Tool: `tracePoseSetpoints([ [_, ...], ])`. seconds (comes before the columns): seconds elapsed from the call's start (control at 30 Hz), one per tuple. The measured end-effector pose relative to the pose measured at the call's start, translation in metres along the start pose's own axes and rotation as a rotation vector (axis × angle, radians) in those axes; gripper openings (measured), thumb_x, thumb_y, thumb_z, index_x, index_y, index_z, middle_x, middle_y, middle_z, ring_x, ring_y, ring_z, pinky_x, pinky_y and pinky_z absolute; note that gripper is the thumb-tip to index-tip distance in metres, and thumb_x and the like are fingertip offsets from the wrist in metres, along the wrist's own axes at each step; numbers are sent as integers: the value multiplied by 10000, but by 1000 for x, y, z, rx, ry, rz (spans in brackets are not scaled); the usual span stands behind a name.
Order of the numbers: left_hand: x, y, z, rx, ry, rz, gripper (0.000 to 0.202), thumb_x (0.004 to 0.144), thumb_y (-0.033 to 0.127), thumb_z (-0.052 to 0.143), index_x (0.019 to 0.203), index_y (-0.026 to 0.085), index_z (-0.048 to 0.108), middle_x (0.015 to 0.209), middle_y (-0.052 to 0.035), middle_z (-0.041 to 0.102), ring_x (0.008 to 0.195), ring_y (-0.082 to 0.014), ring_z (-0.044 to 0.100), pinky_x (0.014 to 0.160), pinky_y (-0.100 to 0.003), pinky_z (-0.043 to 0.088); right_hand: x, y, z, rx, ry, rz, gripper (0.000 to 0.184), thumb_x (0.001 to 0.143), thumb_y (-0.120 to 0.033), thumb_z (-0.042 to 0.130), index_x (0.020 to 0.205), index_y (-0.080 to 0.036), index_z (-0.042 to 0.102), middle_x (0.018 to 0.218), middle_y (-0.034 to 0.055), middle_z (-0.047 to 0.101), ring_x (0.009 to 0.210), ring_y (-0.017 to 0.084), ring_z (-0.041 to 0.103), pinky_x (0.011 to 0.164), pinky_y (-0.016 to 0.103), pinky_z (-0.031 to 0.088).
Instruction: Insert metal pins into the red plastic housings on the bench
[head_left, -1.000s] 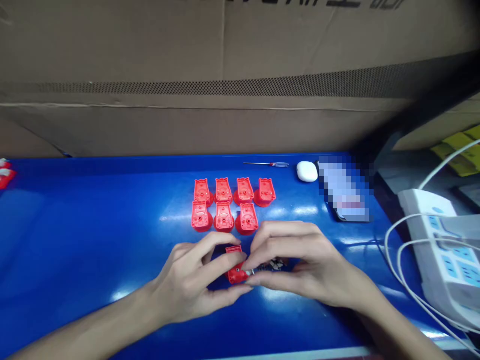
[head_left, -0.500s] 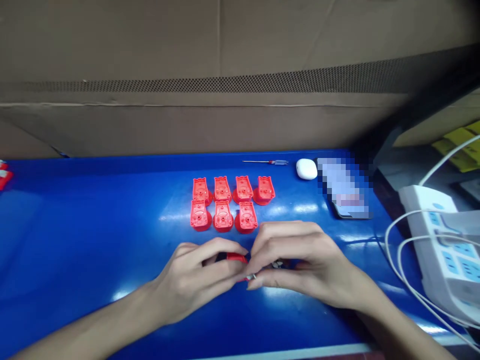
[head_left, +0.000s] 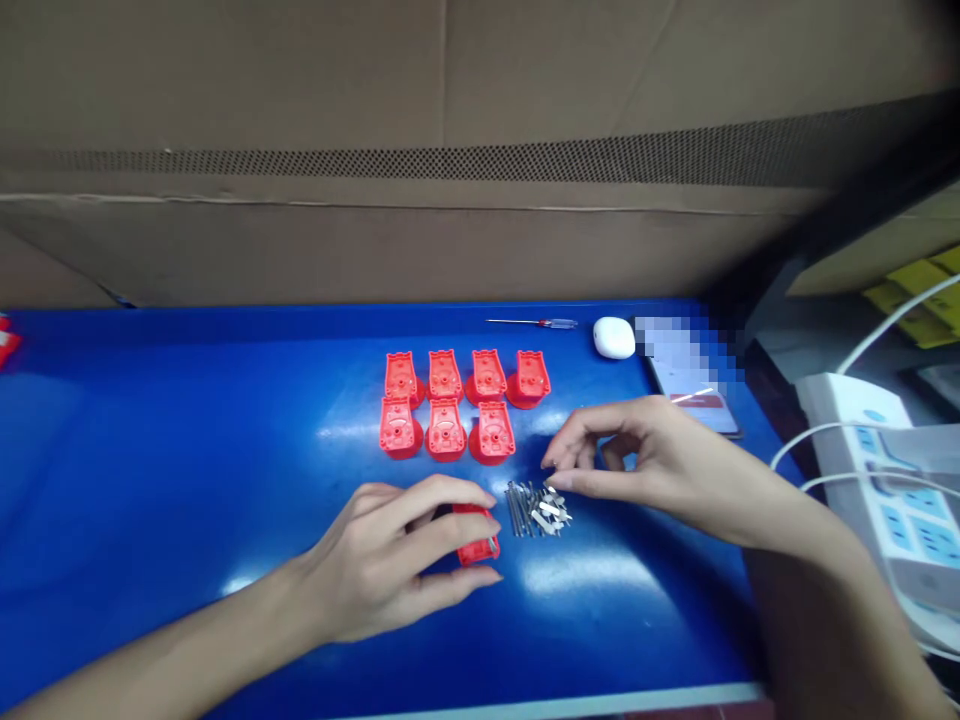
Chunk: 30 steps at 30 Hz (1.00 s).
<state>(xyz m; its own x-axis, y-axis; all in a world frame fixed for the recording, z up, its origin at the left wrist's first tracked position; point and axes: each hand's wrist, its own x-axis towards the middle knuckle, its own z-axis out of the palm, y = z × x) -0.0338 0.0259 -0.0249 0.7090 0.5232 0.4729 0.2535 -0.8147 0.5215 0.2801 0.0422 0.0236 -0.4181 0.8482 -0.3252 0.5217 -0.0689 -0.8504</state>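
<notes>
My left hand (head_left: 390, 565) is closed round a small red plastic part (head_left: 477, 535), pinched between thumb and fingers on the blue table (head_left: 187, 470). My right hand (head_left: 637, 460) hovers just right of it, fingers curled and fingertips pinched together above a little heap of metal pins (head_left: 536, 508); whether it holds a pin I cannot make out. Beyond the hands, several matching red parts (head_left: 457, 405) stand in two neat rows.
A thin screwdriver (head_left: 534, 323), a white earbud case (head_left: 613, 337) and a phone (head_left: 694, 385) lie at the back right. A white power strip (head_left: 892, 480) with cables sits off the table's right edge. A cardboard wall (head_left: 450, 150) closes the far side.
My right hand has drawn away from the red part, moving right and up, uncovering the heap of pins. My left hand still grips the red part, lowered flatter.
</notes>
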Motion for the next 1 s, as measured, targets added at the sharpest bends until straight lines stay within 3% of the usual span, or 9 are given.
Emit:
tracePoseSetpoints([
  [0.5,-1,0,1,34,-5,4,219,1040,287,758,1233,188,728,1219,-81,800,843,-133,795,674,-230,598,7,14,1,-154,-61,44,252,998,-482,767,1019,-236,815,890,20,811,777,197,715,717,301,537],
  [0.9,1,1,0,46,-5,5,200,1036,271,760,1213,182,733,1205,-64,799,822,-123,778,654,-236,568,8,9,4,-134,73,31,256,981,-474,785,922,-226,809,888,20,809,755,195,688,684,296,502],
  [1.0,1,1,0,49,-8,3,195,1038,266,755,1214,183,732,1209,-62,796,825,-119,777,661,-234,568,9,11,8,-103,61,35,160,968,-381,788,933,-226,812,910,17,818,769,196,715,684,291,518],
])
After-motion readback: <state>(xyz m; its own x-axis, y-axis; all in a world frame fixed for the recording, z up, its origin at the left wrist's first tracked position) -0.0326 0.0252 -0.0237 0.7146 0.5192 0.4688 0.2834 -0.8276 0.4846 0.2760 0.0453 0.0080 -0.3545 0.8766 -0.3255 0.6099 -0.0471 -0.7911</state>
